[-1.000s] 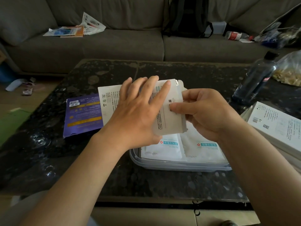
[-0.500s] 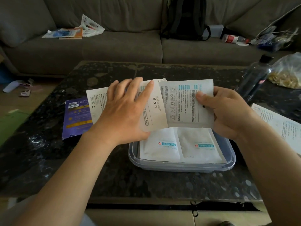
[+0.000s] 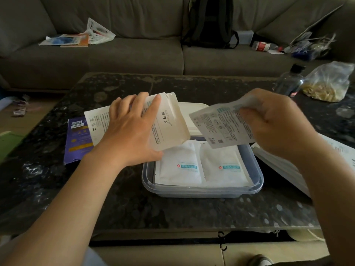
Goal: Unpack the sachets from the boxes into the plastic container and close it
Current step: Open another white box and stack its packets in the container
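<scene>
Now my right hand (image 3: 272, 120) has drawn the sachet (image 3: 222, 125) clear of the box (image 3: 169, 123). Half a second ago their edges met; a gap now shows between them, and the sachet is tilted and blurred, pinched in curled fingers. My left hand (image 3: 130, 131) grips the open box, fingers spread over its face and thumb beneath. Both are held above the far side of the plastic container (image 3: 201, 191), which sits unlidded near the table's (image 3: 134, 208) front edge with two sachets (image 3: 180, 164) lying flat side by side inside. These carry a red cross mark and a teal label; the box bears Chinese characters, and I cannot read the fine print. A purple box (image 3: 78, 139) with a barcode sticker lies towards the left edge, a dark bottle (image 3: 290, 81) and a plastic bag (image 3: 330, 83) at the far right corner. Beyond stands a grey sofa (image 3: 115, 60) with a black backpack (image 3: 209, 22).
</scene>
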The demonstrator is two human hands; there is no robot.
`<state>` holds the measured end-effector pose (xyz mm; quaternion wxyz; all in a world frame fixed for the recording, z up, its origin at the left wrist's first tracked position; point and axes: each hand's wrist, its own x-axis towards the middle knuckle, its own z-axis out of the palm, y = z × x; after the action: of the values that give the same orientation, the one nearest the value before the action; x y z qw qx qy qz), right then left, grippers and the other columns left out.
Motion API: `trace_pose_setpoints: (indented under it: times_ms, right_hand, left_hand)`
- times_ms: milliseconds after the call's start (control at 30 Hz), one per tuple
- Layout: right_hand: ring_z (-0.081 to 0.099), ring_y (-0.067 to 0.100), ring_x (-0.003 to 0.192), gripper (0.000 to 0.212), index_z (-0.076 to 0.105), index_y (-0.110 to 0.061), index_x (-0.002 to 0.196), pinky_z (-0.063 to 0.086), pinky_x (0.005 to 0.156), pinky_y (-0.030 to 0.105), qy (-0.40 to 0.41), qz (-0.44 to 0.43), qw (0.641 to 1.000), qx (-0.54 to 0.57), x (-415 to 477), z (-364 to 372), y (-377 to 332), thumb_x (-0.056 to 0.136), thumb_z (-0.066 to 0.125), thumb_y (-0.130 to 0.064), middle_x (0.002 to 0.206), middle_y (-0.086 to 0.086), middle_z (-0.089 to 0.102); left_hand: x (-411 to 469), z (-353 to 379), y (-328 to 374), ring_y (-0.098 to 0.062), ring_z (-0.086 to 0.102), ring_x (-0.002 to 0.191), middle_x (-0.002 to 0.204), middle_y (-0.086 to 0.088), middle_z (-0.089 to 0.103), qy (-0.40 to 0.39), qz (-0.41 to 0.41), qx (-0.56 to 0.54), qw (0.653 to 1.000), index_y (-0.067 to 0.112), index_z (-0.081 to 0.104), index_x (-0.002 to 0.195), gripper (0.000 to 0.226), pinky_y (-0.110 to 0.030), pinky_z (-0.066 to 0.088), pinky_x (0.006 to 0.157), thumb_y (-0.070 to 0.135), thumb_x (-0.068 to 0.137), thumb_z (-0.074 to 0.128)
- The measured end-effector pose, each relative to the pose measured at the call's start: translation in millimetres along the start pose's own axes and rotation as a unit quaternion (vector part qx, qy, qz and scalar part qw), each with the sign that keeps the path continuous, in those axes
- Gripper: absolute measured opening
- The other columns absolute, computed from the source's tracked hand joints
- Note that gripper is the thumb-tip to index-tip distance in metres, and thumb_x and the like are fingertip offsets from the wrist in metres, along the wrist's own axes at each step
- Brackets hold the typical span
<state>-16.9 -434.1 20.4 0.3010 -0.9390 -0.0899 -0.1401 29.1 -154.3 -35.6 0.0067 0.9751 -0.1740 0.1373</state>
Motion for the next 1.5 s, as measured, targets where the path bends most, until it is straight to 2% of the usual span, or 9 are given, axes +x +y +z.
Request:
trace_pose_setpoints:
  times_ms: [100,200,267,367,667,800,1167,1367,1500]
  right_hand:
    - [0.065,0.032,0.113,0.020,0.064,-0.018,0.111,0.057,0.065,0.023,-0.022,-0.055,0.994,-0.088,-6.1,5.3,1.6,0.101,0.050,-0.009,0.113,0.003,0.069]
    - [0.072,0.037,0.088,0.026,0.066,-0.014,0.114,0.062,0.064,0.044,-0.037,-0.111,0.978,-0.174,-11.0,13.7,-0.4,0.093,0.062,0.001,0.098,0.011,0.074]
    - [0.072,0.029,0.087,0.041,0.067,-0.020,0.123,0.061,0.074,0.044,-0.091,-0.109,0.966,-0.218,-12.8,24.5,-3.4,0.089,0.064,0.002,0.100,0.005,0.075]
    - [0.064,0.017,0.118,0.050,0.057,-0.036,0.138,0.056,0.097,0.040,-0.197,-0.075,0.948,-0.240,-17.4,44.1,-5.8,0.095,0.062,-0.012,0.132,-0.010,0.066]
    - [0.037,0.013,0.144,0.056,0.038,-0.044,0.149,0.029,0.118,0.032,-0.392,0.025,0.892,-0.224,-19.3,43.1,-6.3,0.097,0.048,-0.059,0.157,-0.018,0.037]
    - [0.029,0.016,0.149,0.070,0.032,-0.049,0.151,0.026,0.120,0.038,-0.411,0.073,0.884,-0.211,-18.5,40.1,-11.5,0.087,0.040,-0.077,0.163,-0.020,0.023]
    - [0.039,0.013,0.142,0.059,0.042,-0.045,0.147,0.033,0.116,0.032,-0.370,0.055,0.902,-0.216,-11.1,42.6,-4.6,0.092,0.062,-0.053,0.158,-0.016,0.036]
    - [0.023,0.017,0.151,0.086,0.019,-0.050,0.153,0.026,0.121,0.041,-0.393,0.023,0.904,-0.165,-1.2,61.3,14.2,0.083,0.066,-0.064,0.165,-0.019,0.017]
    - [0.000,0.023,0.156,0.096,-0.003,-0.043,0.158,0.007,0.123,0.045,-0.417,-0.038,0.873,-0.248,-1.2,71.4,26.5,0.084,0.051,-0.074,0.168,-0.011,-0.003]
  left_hand:
    - [0.4,0.5,0.8,-0.032,0.012,0.146,0.159,-0.004,0.012,0.001,-0.004,0.001,1.000,0.027,0.004,0.156,0.132,-0.055,0.006,0.122,0.067,0.057,0.081]
    - [0.0,1.0,1.5,-0.031,0.010,0.146,0.159,-0.004,0.011,0.001,-0.005,-0.004,1.000,0.027,0.002,0.156,0.132,-0.054,0.005,0.122,0.066,0.057,0.081]
    - [-0.2,0.8,1.7,-0.030,0.009,0.145,0.158,-0.004,0.011,0.000,-0.004,-0.007,1.000,0.025,0.003,0.156,0.132,-0.054,0.004,0.122,0.066,0.058,0.080]
    - [-0.4,0.9,1.4,-0.030,0.010,0.145,0.158,-0.004,0.011,0.000,-0.003,-0.012,1.000,0.025,0.003,0.157,0.131,-0.053,0.005,0.122,0.067,0.059,0.079]
    - [0.1,1.0,-0.4,-0.031,0.015,0.143,0.157,-0.004,0.015,-0.002,-0.005,-0.018,1.000,0.026,0.005,0.156,0.131,-0.052,0.010,0.120,0.070,0.057,0.079]
    - [-0.2,1.1,0.2,-0.031,0.015,0.143,0.157,-0.004,0.015,-0.003,-0.007,-0.023,1.000,0.026,0.006,0.156,0.131,-0.052,0.010,0.120,0.068,0.057,0.081]
    - [-0.1,0.7,1.3,-0.030,0.013,0.144,0.159,-0.003,0.013,-0.009,-0.009,-0.020,1.000,0.027,0.003,0.157,0.132,-0.051,0.010,0.120,0.068,0.058,0.081]
    - [0.0,0.3,0.9,-0.030,0.013,0.144,0.158,-0.003,0.013,-0.013,-0.005,-0.027,1.000,0.028,0.001,0.156,0.133,-0.052,0.009,0.120,0.068,0.058,0.081]
    - [0.4,1.5,-0.4,-0.031,0.014,0.145,0.158,-0.002,0.013,-0.013,-0.004,-0.031,0.999,0.028,0.002,0.156,0.132,-0.052,0.010,0.120,0.069,0.058,0.079]
